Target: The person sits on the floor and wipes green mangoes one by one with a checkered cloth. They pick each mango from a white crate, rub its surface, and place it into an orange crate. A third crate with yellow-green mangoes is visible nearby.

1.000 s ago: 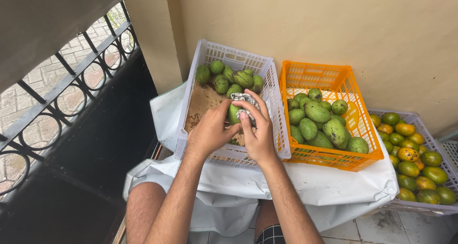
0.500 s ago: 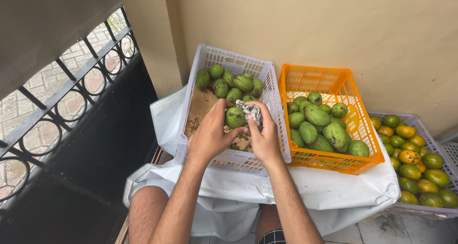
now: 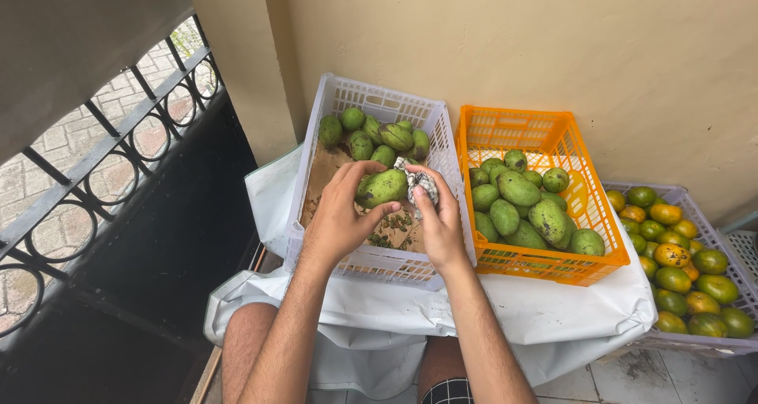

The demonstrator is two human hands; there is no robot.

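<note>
The white crate (image 3: 442, 136) holds green mangoes at its far end; the orange crate (image 3: 596, 207) to its right holds more. Over the white crate, the left hand (image 3: 341, 215) grips a mango (image 3: 384, 188), long axis left-right, while the right hand (image 3: 438, 218) presses a crumpled cloth (image 3: 420, 181) against its right end.

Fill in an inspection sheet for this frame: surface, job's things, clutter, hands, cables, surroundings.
Surface: white sheet spread under the crates, over the person's lap.
Job's things: green mango held over the white crate; crumpled cloth pressed against it.
Clutter: brown paper and dark crumbs on the white crate's floor; orange crate of green mangoes; grey crate of green-and-orange fruit.
Hands: left hand grips the mango; right hand holds the cloth.
Cables: nothing seen.
Surroundings: beige wall; black iron grille at left; tiled floor.
</note>
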